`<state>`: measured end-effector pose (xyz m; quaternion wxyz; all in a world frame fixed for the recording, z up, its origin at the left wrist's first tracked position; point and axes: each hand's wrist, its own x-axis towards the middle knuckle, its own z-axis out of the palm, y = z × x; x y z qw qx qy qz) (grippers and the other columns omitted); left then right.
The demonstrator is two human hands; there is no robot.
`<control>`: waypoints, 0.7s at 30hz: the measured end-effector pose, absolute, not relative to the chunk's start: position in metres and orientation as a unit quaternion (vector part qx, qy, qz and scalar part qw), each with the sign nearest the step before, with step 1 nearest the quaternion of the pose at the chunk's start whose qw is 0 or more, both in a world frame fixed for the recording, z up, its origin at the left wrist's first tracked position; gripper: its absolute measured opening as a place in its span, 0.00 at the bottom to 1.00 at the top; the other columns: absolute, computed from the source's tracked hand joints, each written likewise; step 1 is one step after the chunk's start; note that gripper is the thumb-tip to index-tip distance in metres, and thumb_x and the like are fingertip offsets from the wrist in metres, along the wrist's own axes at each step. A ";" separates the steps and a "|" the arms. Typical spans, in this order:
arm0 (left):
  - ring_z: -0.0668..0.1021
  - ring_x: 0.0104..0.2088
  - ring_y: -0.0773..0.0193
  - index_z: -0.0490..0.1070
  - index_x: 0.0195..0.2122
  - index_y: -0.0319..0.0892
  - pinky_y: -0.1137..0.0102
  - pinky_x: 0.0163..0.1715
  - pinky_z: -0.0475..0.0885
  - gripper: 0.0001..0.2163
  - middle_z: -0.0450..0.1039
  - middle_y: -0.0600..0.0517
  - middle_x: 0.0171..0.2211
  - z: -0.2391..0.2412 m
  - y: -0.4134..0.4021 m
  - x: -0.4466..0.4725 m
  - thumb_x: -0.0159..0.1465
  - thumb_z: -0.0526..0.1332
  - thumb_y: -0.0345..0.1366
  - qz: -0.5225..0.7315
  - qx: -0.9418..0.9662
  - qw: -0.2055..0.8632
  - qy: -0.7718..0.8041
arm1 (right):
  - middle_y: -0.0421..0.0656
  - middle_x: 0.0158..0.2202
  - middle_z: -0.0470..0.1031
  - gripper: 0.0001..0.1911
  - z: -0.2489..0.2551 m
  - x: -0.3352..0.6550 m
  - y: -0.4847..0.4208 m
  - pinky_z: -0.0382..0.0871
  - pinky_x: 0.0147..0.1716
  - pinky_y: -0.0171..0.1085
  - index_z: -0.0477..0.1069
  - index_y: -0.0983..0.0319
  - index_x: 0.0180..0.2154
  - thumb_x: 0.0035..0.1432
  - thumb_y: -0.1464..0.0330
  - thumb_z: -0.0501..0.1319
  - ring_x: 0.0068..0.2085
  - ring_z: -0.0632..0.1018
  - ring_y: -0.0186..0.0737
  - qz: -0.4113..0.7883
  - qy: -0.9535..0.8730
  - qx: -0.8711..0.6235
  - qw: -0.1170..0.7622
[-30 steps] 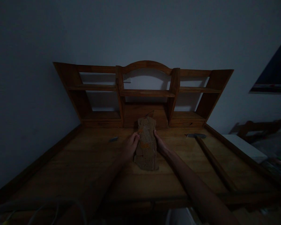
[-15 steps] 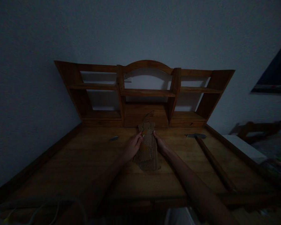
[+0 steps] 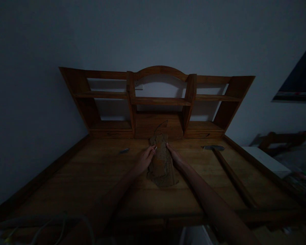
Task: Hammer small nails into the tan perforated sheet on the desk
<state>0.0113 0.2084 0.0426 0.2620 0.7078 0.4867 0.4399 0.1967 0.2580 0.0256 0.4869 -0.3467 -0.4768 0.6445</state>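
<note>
Between my hands is a rough, torn brown piece that looks like cardboard (image 3: 161, 163), its lower end near the desk top. My left hand (image 3: 145, 160) is closed at its left edge. A small shiny pin-like bit (image 3: 155, 148) shows at those fingertips; its kind is too small to tell. My right hand (image 3: 175, 156) grips the right edge, thumb on top and the other fingers hidden. A thin dark curved strand (image 3: 160, 126) rises beyond the piece's far end. The light is very dim.
A hammer-like tool with a long wooden handle (image 3: 232, 175) lies at the right on the wooden desk (image 3: 97, 177). Left of my hands lies a small grey object (image 3: 124, 150). A wooden shelf unit (image 3: 160, 101) stands at the back. Pale cables (image 3: 63, 226) hang at lower left.
The lower end of the brown piece has shifted slightly to the right and turned a little. Both hands keep nearly the same place and hold.
</note>
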 end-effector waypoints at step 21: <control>0.76 0.41 0.62 0.69 0.40 0.45 0.69 0.41 0.68 0.13 0.75 0.52 0.39 0.050 0.211 0.003 0.68 0.47 0.42 0.498 0.666 0.191 0.521 | 0.46 0.51 0.76 0.29 0.043 0.195 0.238 0.71 0.51 0.48 0.67 0.58 0.52 0.47 0.66 0.69 0.49 0.78 0.48 0.658 -0.463 -0.359 0.474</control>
